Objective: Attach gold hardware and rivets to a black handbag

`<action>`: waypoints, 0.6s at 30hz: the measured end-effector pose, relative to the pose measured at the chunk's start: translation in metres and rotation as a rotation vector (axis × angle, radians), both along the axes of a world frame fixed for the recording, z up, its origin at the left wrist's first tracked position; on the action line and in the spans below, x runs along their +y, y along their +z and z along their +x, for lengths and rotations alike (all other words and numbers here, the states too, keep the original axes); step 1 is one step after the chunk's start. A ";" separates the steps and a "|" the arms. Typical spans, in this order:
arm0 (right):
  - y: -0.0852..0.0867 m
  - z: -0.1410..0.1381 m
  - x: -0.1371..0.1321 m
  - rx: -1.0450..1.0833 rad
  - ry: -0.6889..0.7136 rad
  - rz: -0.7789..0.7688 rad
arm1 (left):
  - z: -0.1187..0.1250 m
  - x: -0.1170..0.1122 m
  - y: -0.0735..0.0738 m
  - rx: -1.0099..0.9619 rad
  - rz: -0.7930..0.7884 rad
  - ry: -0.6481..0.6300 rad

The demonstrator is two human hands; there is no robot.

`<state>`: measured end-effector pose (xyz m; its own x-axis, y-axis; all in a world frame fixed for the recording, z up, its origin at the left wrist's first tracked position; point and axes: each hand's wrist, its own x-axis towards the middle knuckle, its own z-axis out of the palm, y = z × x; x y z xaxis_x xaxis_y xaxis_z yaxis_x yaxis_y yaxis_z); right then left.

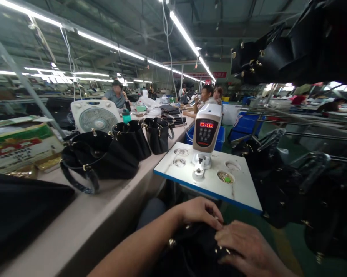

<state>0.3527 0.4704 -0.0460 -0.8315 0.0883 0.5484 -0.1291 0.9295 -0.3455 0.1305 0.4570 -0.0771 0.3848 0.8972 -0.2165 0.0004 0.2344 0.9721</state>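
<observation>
A black handbag with gold-coloured metal fittings lies in my lap, low in the view. My left hand reaches across its top edge, thumb and fingers pinched on the bag near a small shiny piece. Right beside it, my right hand grips the same edge, with gold fittings showing by its fingers. The fingertips of both hands nearly meet. Just beyond them stands a white-and-brown machine with a red digital display, on a white table with blue edging. The bag's lower part is cut off by the frame.
Several black handbags stand on the long bench at left, near a box fan and a printed carton. A cup of small metal parts is set into the machine table. Black bags hang on racks at right. Other people sit farther back.
</observation>
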 end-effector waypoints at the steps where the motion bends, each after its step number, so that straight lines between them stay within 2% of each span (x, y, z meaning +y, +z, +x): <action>1: -0.001 0.007 0.000 -0.010 -0.027 -0.030 | 0.000 0.000 -0.004 -0.098 -0.028 0.002; 3: -0.007 0.022 0.003 -0.042 -0.110 -0.121 | 0.004 -0.001 -0.012 -0.214 0.003 0.004; 5: -0.016 0.035 0.010 -0.141 -0.215 -0.261 | 0.014 0.000 -0.022 -0.205 0.138 -0.008; 7: -0.027 0.046 0.019 -0.271 -0.347 -0.430 | 0.028 0.004 -0.033 -0.075 0.322 -0.014; 9: -0.038 0.052 0.029 -0.362 -0.496 -0.598 | 0.043 0.009 -0.044 0.135 0.541 0.030; 12: -0.052 0.053 0.038 -0.329 -0.720 -0.814 | 0.055 0.013 -0.053 0.395 0.823 0.131; 15: -0.058 0.046 0.043 -0.252 -0.860 -0.919 | 0.048 0.008 -0.050 0.467 0.845 0.165; 18: -0.049 0.025 0.052 -0.262 -0.928 -0.915 | 0.019 0.001 -0.038 0.362 0.681 0.159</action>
